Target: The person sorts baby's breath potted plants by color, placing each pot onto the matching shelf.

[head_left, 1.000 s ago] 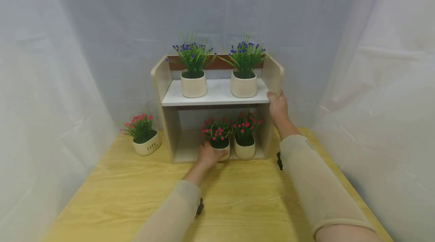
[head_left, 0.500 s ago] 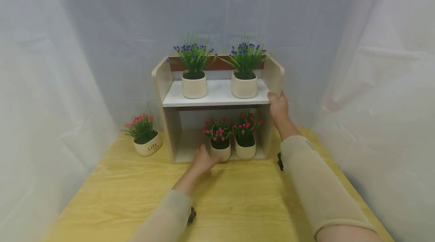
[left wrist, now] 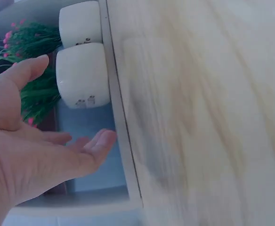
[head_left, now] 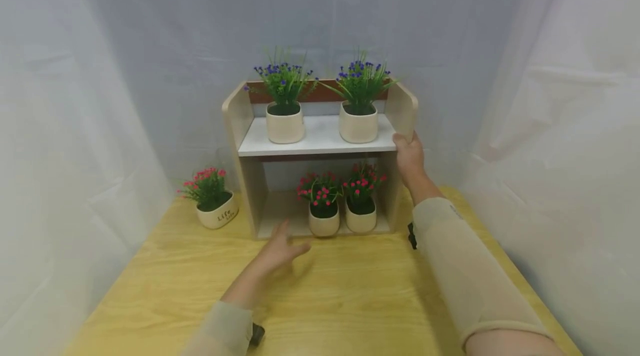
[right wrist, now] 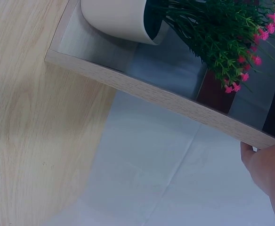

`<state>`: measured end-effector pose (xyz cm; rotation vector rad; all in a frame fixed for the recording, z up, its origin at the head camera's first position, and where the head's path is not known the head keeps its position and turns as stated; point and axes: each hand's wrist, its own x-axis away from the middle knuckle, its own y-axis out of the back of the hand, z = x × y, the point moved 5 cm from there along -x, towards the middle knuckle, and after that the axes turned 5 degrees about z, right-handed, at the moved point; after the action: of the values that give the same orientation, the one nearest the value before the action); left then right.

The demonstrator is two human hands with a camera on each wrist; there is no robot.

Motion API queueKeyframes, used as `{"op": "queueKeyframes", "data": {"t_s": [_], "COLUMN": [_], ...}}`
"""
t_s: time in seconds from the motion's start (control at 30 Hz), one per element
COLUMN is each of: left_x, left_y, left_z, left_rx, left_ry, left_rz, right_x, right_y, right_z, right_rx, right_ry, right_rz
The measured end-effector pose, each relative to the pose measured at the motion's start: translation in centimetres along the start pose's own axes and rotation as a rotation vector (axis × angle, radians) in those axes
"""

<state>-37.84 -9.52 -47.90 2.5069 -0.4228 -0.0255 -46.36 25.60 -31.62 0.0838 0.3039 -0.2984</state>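
Note:
My left hand [head_left: 276,250] is above the table just in front of the shelf, thumb and fingers spread, holding nothing. Closest to it is a white pot with pink flowers [head_left: 324,224], upright on the lower shelf; the left wrist view shows a gap between that pot [left wrist: 82,75] and the hand [left wrist: 38,141]. A second pink-flowered pot [head_left: 361,218] stands to its right. My right hand [head_left: 410,160] grips the right side panel of the two-tier shelf [head_left: 406,111], at about the height of the upper board. In the right wrist view only part of that hand [right wrist: 269,165] appears.
On the upper board stand two pots with blue-purple flowers, one left [head_left: 285,125] and one right [head_left: 358,124]. A pink-flowered pot marked "Life" [head_left: 218,212] sits on the wooden table [head_left: 340,300], left of the shelf. Pale sheeting [head_left: 550,123] hangs around the table.
My left hand has let go of the left pink-flowered pot on the lower shelf and drawn back toward me and to the left. My right hand keeps its grip on the side panel.

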Motion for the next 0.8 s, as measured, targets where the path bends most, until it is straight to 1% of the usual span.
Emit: {"op": "queueKeyframes", "data": {"t_s": [0.13,0.23,0.3,0.37,0.53,0.67,0.8], "left_x": [2.1,3.5,4.3,5.0,6.4,7.2,7.7], "left_y": [0.9,1.7,2.3,3.0,4.8,5.8,6.5], "left_z": [0.9,1.9,2.6,3.1,4.2,5.0,5.7], "left_rx": [0.038,0.028,-0.002,-0.025,-0.034,-0.036,-0.049], "left_ry": [-0.008,-0.012,-0.017,-0.013,-0.006,-0.011,-0.012], "left_rz": [0.106,0.180,0.212,0.229,0.252,0.263,0.263], "right_x": [-0.2,-0.3,-0.3,-0.3,-0.2,-0.3,-0.4], "right_y": [0.1,0.1,0.1,0.1,0.0,0.0,-0.1], "right_z": [-0.2,-0.3,-0.3,-0.4,-0.4,-0.5,-0.5], "right_rx": [0.005,0.003,0.000,-0.002,-0.001,-0.003,-0.010], "right_ry": [-0.005,-0.013,-0.015,-0.016,-0.013,-0.008,0.003], "right_rz": [0.007,0.014,0.015,0.011,0.001,-0.001,0.000]}}
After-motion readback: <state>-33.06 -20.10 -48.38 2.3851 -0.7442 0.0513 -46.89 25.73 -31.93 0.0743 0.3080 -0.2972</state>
